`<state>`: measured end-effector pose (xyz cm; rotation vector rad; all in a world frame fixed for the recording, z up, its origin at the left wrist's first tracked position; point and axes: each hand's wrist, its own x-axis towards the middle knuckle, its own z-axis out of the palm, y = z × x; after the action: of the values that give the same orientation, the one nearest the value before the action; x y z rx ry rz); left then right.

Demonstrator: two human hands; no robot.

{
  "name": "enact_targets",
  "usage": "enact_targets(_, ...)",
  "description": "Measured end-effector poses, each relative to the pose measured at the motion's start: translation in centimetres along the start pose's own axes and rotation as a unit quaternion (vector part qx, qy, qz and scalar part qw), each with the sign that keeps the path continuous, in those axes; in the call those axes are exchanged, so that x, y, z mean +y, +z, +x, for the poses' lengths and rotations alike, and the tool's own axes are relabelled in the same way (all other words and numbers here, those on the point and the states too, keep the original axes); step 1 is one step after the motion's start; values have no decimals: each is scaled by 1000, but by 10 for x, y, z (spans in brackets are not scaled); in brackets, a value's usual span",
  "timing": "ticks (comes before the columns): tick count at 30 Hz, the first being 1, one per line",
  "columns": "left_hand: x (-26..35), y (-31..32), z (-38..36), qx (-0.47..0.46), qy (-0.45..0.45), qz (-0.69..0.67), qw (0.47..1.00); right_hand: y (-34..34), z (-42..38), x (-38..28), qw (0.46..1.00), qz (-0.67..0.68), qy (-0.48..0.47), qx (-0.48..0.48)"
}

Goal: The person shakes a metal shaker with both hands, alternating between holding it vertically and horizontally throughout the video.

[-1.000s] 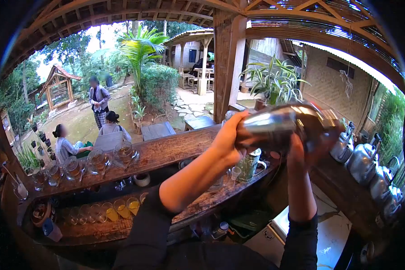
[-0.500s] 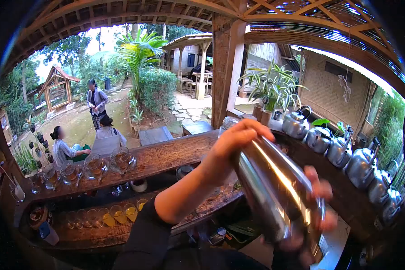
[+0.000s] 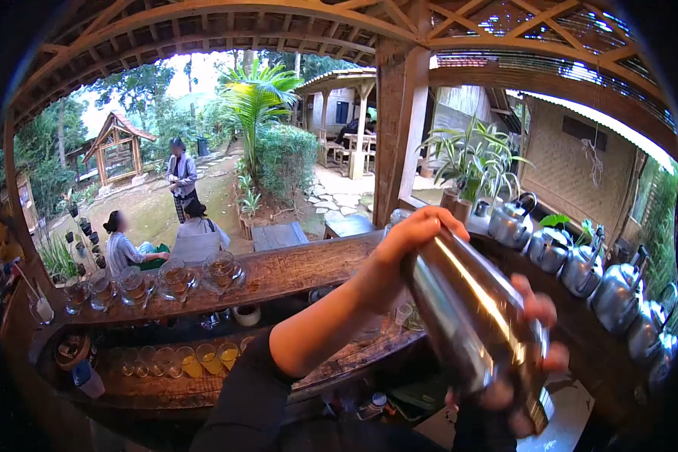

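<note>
A shiny metal cocktail shaker (image 3: 471, 309) is tilted in front of me, its upper end leaning to the left. My left hand (image 3: 422, 233) is closed over that upper end, the arm reaching across from the lower left. Around the lower end wraps my right hand (image 3: 536, 324), its fingertips showing on the far right side and slightly blurred. The rest of that hand is hidden by the shaker.
Several glass cups on saucers (image 3: 177, 280) line the wooden counter (image 3: 301, 265). On a lower shelf stand glasses, some holding yellow liquid (image 3: 209, 360). Metal kettles (image 3: 618, 297) sit in a row at right beside a potted plant (image 3: 467, 162). People (image 3: 128, 252) are outside, beyond the counter.
The whole view has shifted, with the surroundings now farther right and slightly lower. Both hands still grip the shaker, which is less blurred and sits slightly farther right in view.
</note>
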<state>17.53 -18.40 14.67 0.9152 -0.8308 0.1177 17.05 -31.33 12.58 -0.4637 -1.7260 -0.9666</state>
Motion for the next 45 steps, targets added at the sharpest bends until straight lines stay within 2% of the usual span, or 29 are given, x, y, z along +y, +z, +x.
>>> enact_targets(2, -13, -23, 17, 115, -112, -43, 986, -53, -41, 2, 947, -134, 290, 39)
enact_targets(3, -29, -50, 26, 132, -183, -92, 970, -71, -55, 31, 836, -519, 131, -122)
enact_targets(4, -46, -91, 28, 48, -234, -141, 961, -46, -18, 40, 912, -378, 157, 24)
enact_targets(6, -49, -67, 21, 207, -226, -106, 946, -51, -33, 49, 926, -314, 197, 67)
enact_targets(8, -39, -55, 18, 161, -144, -51, 975, -45, -27, 26, 912, -397, 89, -56)
enact_targets(10, -17, -24, 7, 55, -52, 7, 997, -38, -9, -40, 858, -424, 218, -189)
enact_targets(11, -7, -12, 6, 17, -45, 12, 999, -39, -8, -35, 859, -423, 215, -195)
enact_targets(13, -3, -6, 11, 8, -57, 11, 998, -37, -18, -17, 922, -322, 202, -77)
enact_targets(14, -17, -18, 20, 77, -75, -32, 994, -39, -27, -8, 943, -268, 198, -15)
enact_targets(15, -36, -57, 28, 39, -132, -123, 983, -69, -38, 16, 944, -221, 242, 32)
enact_targets(16, -52, -85, 32, 0, -186, -214, 959, -71, -28, 34, 855, -508, 69, -80)
enact_targets(17, -41, -56, 27, 238, -249, -129, 930, -60, -21, 42, 900, -402, 166, 9)
enact_targets(18, -40, -54, 23, 238, -247, -129, 930, -49, -17, 45, 919, -285, 255, 100)
enact_targets(20, -34, -56, 17, 174, -160, -70, 969, -56, -27, 47, 954, -295, 35, 50)
enact_targets(22, -13, -20, 6, 72, -57, -25, 996, -33, -28, 13, 970, -236, 46, 27)
enact_targets(24, 2, -6, 3, -13, -20, 25, 999, -8, -22, -13, 992, -110, 63, -26)
enact_targets(28, -32, -55, 19, 194, -150, -76, 967, -54, -37, 42, 935, -294, 196, -29)
enact_targets(30, -55, -74, 9, 314, -200, -152, 915, -41, -36, 53, 920, -204, 308, 132)
enact_targets(31, -51, -65, 6, 296, -188, -146, 925, -50, -38, 50, 925, -246, 273, 92)
enact_targets(32, -46, -56, 4, 277, -176, -140, 934, -51, -40, 50, 955, -224, 160, 106)
enact_targets(33, -33, -44, 3, 186, -140, -109, 967, -52, -38, 28, 946, -249, 198, 57)
enact_targets(34, -23, -28, 6, 189, -102, -60, 975, -52, -32, 5, 933, -272, 234, 7)
enact_targets(36, -6, -2, 8, 35, 22, -4, 999, -16, -14, 9, 997, -69, -17, 1)
enact_targets(38, -5, -7, 23, 25, -22, -33, 999, -25, -14, 14, 996, -64, -14, 58)
enact_targets(40, -30, -35, 39, 127, -81, -71, 986, -59, -8, 23, 908, -359, 212, -41)
enact_targets(42, -55, -58, 32, 300, -228, -146, 915, -58, -16, 51, 926, -255, 265, 86)
enact_targets(43, -60, -59, 23, 284, -220, -163, 919, -58, -24, 52, 913, -212, 328, 120)
enact_targets(44, -64, -60, 13, 267, -212, -176, 923, -62, -31, 50, 922, -310, 218, 74)
enact_targets(45, -61, -65, 2, 149, -172, -171, 959, -61, -31, 38, 878, -465, 111, -9)
